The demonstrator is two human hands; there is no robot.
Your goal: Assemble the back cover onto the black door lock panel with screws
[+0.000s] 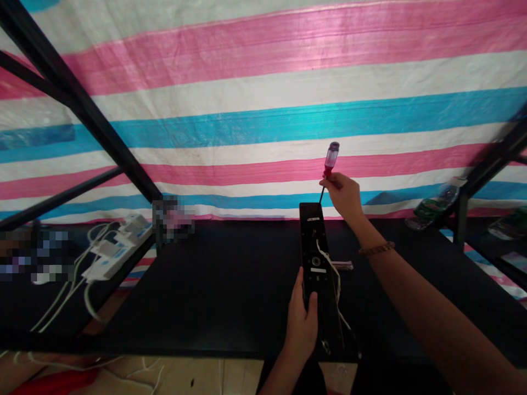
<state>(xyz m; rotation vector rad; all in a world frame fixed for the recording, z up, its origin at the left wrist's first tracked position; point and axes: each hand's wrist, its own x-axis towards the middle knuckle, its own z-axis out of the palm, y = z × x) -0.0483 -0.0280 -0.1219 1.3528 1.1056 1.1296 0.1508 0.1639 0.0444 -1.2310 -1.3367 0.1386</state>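
Left hand (pixel 302 323) grips a flat black panel (pixel 308 241); right hand (pixel 342 193) pinches a translucent-handled screwdriver (pixel 331 159).

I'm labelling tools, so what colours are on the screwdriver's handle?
The screwdriver has a clear, purplish handle with a red base, seen best in the head view.

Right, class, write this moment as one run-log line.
left hand: grips long black device | right hand: holds clear-handled screwdriver, shaft at device's far end | white cable: trails along device
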